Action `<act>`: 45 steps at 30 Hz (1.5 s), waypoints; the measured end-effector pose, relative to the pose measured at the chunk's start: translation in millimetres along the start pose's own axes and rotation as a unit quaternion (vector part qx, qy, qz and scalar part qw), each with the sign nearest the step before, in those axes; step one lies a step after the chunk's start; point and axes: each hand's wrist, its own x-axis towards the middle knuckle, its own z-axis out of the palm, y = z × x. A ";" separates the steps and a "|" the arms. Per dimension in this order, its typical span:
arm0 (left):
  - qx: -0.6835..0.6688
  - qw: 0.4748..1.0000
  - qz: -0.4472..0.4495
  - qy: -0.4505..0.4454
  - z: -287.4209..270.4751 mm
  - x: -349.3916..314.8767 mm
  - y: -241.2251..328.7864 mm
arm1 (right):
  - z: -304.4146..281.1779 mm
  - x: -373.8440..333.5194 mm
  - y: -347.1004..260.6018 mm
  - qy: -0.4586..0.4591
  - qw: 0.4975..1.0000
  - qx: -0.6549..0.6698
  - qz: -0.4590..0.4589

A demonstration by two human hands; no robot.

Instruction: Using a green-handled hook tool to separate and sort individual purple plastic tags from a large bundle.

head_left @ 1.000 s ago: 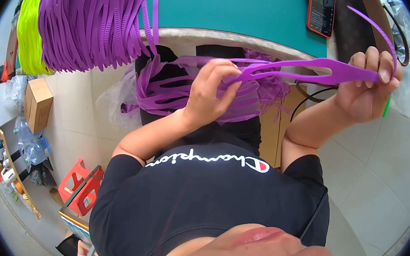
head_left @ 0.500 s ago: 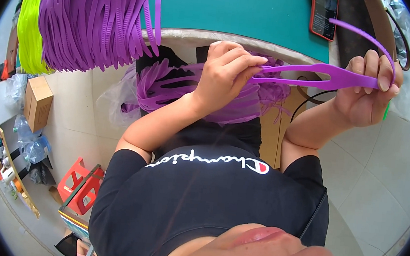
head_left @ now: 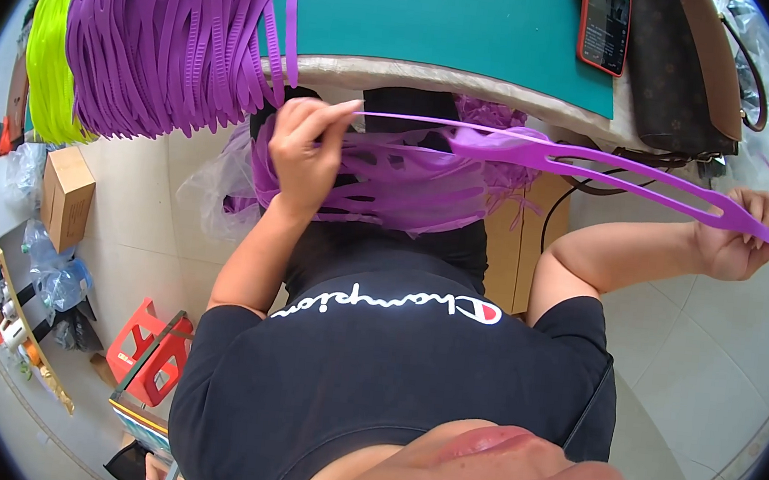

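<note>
Purple strap (head_left: 534, 153): you hold it stretched between your two hands, off the desk (head_left: 460, 34), in front of its near edge and above your lap; slotted wide part toward your right, sloping down that way.
Left hand (head_left: 308, 145): thumb and fingertips pinched together, with no visible gap, on the strap's thin strip; the strip runs nearly level from your grip. Exact join to the wide part: cannot tell.
Right hand (head_left: 741, 239): fingers curled shut around the strap's other end, well out to your right; a thin tail curves up past your knuckles.
Lap: more purple straps (head_left: 390, 185) lie in a loose heap beneath the held one.
Desk, left end: a thick purple bundle (head_left: 172, 44) hangs over the near edge; a yellow-green bundle (head_left: 55, 51) hangs just beside it, farther left.
Desk, near right corner: phone (head_left: 604, 25) with red case; brown bag (head_left: 683, 74) beside it.
Floor, your left: cardboard box (head_left: 67, 198); red stool (head_left: 146, 356).
</note>
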 end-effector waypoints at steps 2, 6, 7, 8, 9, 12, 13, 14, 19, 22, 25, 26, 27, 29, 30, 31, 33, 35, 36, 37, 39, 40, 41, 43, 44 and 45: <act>0.030 0.997 -0.075 0.003 -15.3 -12.4 -12.0 | 0.1 3.5 -10.9 0.042 0.999 0.015 -0.031; 0.052 0.989 -0.129 0.041 -41.9 -41.7 -59.2 | -2.2 7.4 -22.1 0.104 0.990 0.004 -0.097; 0.062 0.982 -0.165 0.067 -47.5 -50.4 -72.3 | -3.3 7.4 -25.9 0.104 0.990 0.002 -0.097; 0.072 0.972 -0.201 0.095 -51.7 -58.0 -83.2 | -6.8 9.2 -30.2 0.110 0.989 -0.010 -0.103; 0.071 0.972 -0.201 0.096 -55.6 -64.9 -94.1 | -9.8 11.2 -35.3 0.116 0.987 -0.022 -0.108; 0.098 0.942 -0.294 0.130 -74.2 -79.9 -124.7 | -29.6 17.3 -64.6 0.128 0.987 -0.001 -0.092; 0.097 0.942 -0.294 0.130 -80.3 -86.6 -137.8 | -37.0 20.2 -75.1 0.127 0.988 -0.001 -0.093; 0.105 0.932 -0.320 0.133 -86.6 -92.8 -150.9 | -43.5 23.9 -85.1 0.131 0.986 0.009 -0.102; 0.131 0.907 -0.372 0.147 -102.4 -114.8 -189.6 | -66.1 39.3 -133.9 0.164 0.976 -0.005 -0.146; 0.158 0.898 -0.383 0.147 -110.9 -121.4 -201.8 | -73.1 51.0 -172.3 0.187 0.969 -0.022 -0.158; 0.133 0.902 -0.388 0.134 -109.4 -120.8 -203.7 | -69.3 53.9 -197.6 0.177 0.953 -0.126 -0.209; 0.138 0.903 -0.384 0.133 -108.4 -118.3 -201.1 | -62.1 51.9 -200.5 0.137 0.956 -0.188 -0.180; 0.143 0.904 -0.381 0.133 -108.2 -115.9 -197.7 | -54.2 50.2 -203.1 0.096 0.952 -0.248 -0.150; 0.130 0.911 -0.381 0.087 -112.7 -112.5 -193.2 | -26.2 52.1 -192.6 0.065 0.955 -0.257 -0.131; 0.121 0.915 -0.382 0.040 -116.0 -110.2 -191.2 | -10.7 52.7 -182.7 0.038 0.957 -0.265 -0.108; 0.117 0.918 -0.376 0.044 -114.5 -104.8 -182.0 | 9.6 48.7 -166.9 0.033 0.957 -0.265 -0.115; 0.384 0.915 -0.121 -0.013 -101.0 -87.2 -141.9 | 52.6 35.2 -127.8 -0.044 0.954 -0.293 -0.050; 0.352 0.910 -0.144 -0.162 -90.3 -57.9 -79.3 | 83.4 27.6 -104.8 -0.049 0.927 -0.363 -0.086; 0.205 0.940 -0.153 -0.226 -76.7 -34.8 -47.2 | 98.4 30.7 -89.1 0.053 0.969 -0.200 -0.136; 0.053 0.942 -0.156 -0.291 -64.6 -18.5 -20.2 | 117.3 29.2 -70.7 0.155 0.972 -0.031 -0.175; -0.087 0.929 -0.005 -0.359 -39.9 -3.5 15.7 | 155.0 22.9 -15.9 0.247 0.934 0.154 -0.205; -0.124 0.936 0.041 -0.328 -27.8 4.5 39.4 | 177.4 18.4 23.1 0.259 0.922 -0.176 -0.227; -0.160 0.939 0.083 -0.292 -16.8 9.4 59.8 | 190.4 18.2 45.4 0.237 0.811 -0.487 -0.221; -0.198 0.939 0.143 -0.243 14.2 17.6 78.0 | 171.0 45.9 33.7 -0.360 0.909 -0.187 0.090; -0.223 0.938 0.141 -0.226 28.2 18.7 82.7 | 175.7 53.3 50.5 -0.393 0.900 -0.169 0.086; -0.244 0.938 0.138 -0.205 39.1 17.1 83.3 | 180.2 57.8 65.4 -0.366 0.908 -0.193 0.060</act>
